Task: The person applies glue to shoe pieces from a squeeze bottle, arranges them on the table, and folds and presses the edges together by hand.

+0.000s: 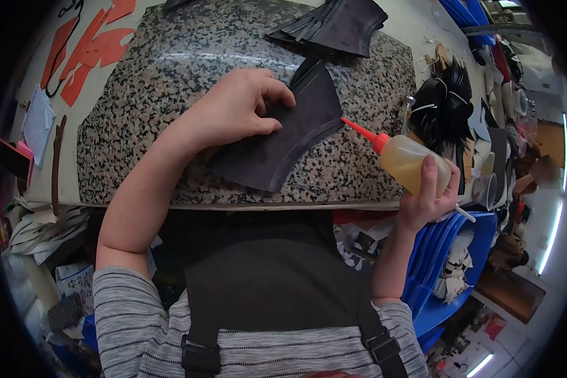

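A dark, curved leather piece (264, 151) lies flat on a speckled granite slab (138, 138). Over its upper left part hovers my left hand (242, 107), thumb and fingers apart with a gap between them. My right hand (429, 192) is wrapped round a squeeze bottle (412, 164) of yellowish liquid, tilted so that its red nozzle points left. The nozzle tip is right at the leather's right-hand edge. A narrow dark strip (303, 70) shows at the top of the piece.
A fanned stack of dark leather pieces (337, 25) sits at the slab's far edge. Orange cut pieces (94, 47) lie far left. Bundled black strips (444, 104) stand right of the slab. Blue plastic bins (431, 264) are below the table's right edge. A person (538, 173) is in the right background.
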A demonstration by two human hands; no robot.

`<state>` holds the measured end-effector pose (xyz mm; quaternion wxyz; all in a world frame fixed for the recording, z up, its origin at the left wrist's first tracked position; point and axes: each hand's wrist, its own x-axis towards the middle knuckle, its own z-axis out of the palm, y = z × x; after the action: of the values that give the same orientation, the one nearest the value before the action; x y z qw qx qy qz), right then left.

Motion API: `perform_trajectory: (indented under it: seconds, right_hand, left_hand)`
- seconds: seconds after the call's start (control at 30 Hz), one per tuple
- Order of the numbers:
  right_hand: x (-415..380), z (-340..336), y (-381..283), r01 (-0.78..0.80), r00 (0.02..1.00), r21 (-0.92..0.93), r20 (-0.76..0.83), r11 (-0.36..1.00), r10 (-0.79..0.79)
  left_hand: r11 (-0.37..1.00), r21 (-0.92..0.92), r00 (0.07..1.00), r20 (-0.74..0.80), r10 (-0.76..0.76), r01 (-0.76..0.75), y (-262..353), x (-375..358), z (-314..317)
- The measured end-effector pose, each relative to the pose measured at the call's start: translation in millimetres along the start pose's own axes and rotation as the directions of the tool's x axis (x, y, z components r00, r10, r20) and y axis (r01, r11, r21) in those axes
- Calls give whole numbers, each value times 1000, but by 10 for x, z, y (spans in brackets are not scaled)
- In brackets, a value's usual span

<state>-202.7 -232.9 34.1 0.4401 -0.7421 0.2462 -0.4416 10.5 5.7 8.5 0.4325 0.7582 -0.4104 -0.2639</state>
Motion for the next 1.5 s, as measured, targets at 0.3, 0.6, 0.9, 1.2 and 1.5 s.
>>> perform_trajectory:
  seconds: [0.3, 0.6, 0.9, 1.2, 1.5]
  right_hand:
    - [-77, 110, -105, -88, 990, 50, 113, 995, 82]
    - [11, 165, -146, -88, 982, 62, 172, 994, 76]
    - [79, 225, -194, -95, 960, 56, 270, 994, 77]
    - [93, 272, -268, -111, 930, 26, 355, 993, 94]
    - [58, 302, -265, -92, 904, 58, 424, 994, 59]
  left_hand:
    - [999, 22, 1000, -8, 24, -24, -17, -13, 5]
    - [998, 27, 998, -32, 52, -51, -32, -22, 18]
    - [995, 32, 993, -72, 95, -93, -82, -30, 47]
    - [991, 62, 988, -91, 123, -118, -127, -20, 66]
    - [989, 80, 986, -98, 131, -124, -147, -19, 75]
